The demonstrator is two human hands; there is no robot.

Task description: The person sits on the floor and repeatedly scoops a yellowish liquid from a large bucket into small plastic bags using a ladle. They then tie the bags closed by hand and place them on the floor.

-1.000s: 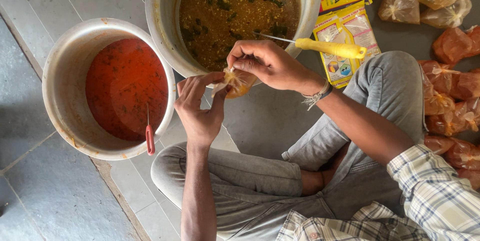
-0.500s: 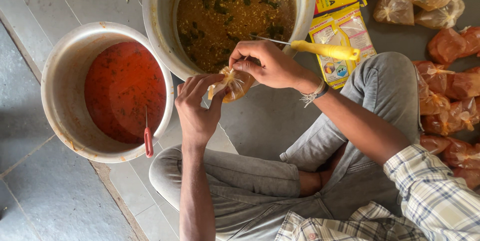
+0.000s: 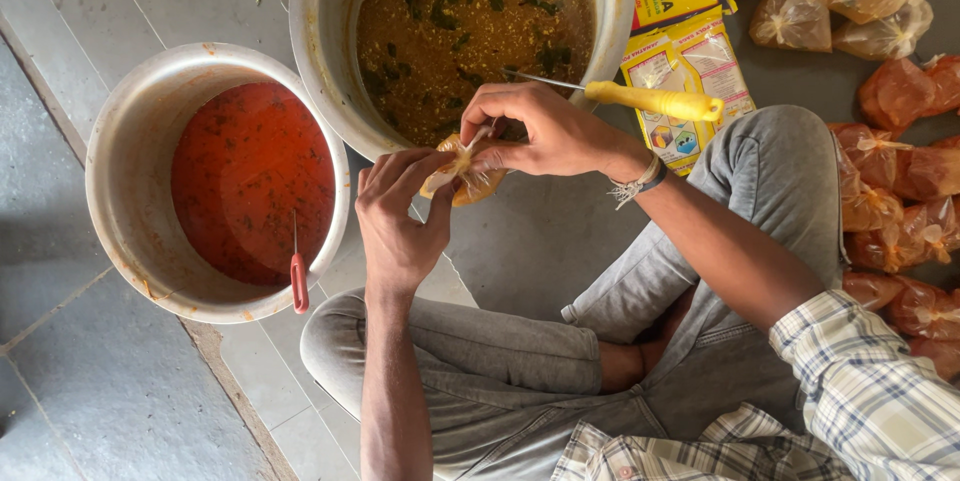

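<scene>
Hands meet at frame centre: your left hand and right hand are both clamped on a small filled pouch, not yet tied off. Finished bags pile at right; both pots at upper left hold plenty.

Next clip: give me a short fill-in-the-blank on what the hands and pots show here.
1. Both hands grip a small plastic pouch of ____-coloured liquid.
2. The pot nearest the left hand holds a ____ liquid.
3. The ladle resting on the other pot, beside the right hand, has a ____ handle.

Missing words: yellow-brown; red; yellow
</scene>
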